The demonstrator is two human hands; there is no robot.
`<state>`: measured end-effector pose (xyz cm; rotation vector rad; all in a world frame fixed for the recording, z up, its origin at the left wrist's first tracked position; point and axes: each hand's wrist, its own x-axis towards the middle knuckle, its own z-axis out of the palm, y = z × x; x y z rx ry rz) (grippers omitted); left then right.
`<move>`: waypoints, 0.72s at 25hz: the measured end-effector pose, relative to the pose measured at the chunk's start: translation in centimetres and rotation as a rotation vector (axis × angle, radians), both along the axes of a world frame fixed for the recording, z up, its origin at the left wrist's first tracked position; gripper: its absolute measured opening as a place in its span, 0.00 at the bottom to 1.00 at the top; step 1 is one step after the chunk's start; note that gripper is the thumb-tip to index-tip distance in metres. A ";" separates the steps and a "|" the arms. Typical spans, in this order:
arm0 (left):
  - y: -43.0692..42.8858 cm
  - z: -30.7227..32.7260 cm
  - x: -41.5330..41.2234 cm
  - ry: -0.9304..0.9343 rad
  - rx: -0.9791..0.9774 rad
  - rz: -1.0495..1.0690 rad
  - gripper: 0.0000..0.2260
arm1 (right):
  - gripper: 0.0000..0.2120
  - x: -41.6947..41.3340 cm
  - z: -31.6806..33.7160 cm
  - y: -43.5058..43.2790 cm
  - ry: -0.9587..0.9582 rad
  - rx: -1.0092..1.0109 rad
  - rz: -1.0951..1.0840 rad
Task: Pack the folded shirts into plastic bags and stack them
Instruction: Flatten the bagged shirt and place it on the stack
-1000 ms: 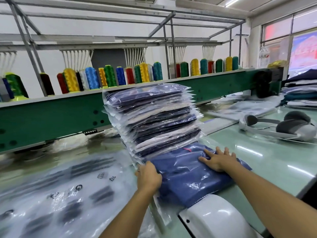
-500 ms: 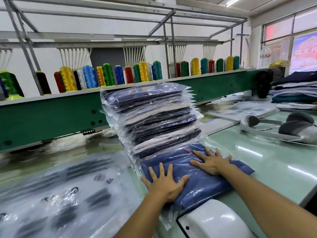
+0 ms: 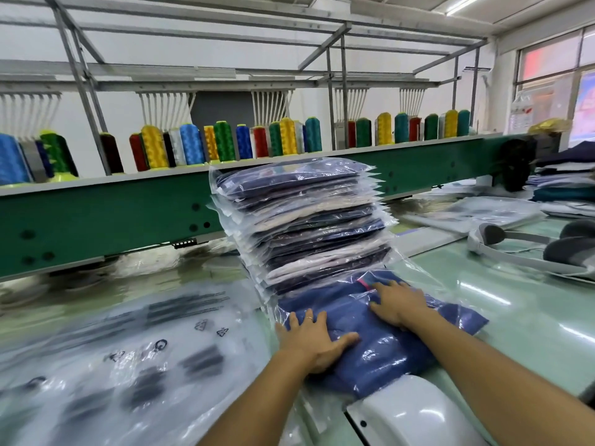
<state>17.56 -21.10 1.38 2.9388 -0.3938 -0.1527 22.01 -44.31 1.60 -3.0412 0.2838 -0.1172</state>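
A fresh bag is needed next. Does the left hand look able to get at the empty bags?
Probably yes. The empty bags lie spread right beside the left hand, which presses flat on the bagged shirt and holds nothing. Nothing stands between them.

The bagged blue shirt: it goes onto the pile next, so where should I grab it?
The bagged blue shirt lies flat; the stack crowds its far end, the white housing its near end. So probably grip its left and right edges, scooping underneath from both sides.
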 end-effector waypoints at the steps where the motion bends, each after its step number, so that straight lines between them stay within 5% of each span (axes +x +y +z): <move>1: 0.7 0.7 -0.3 -0.081 -0.032 -0.006 0.42 | 0.25 -0.2 0.5 1.4 -0.088 -0.018 0.030; 8: 12.0 6.7 -2.2 -0.521 -0.254 0.161 0.12 | 0.04 -2.5 5.9 17.1 -0.281 0.287 0.395; 13: 23.8 6.6 -6.0 -0.504 -0.237 0.372 0.09 | 0.14 -5.6 6.8 31.4 -0.236 0.484 0.721; 18: 33.4 3.6 -10.2 -0.269 -0.188 0.530 0.17 | 0.16 -8.1 3.6 42.1 -0.084 0.622 0.800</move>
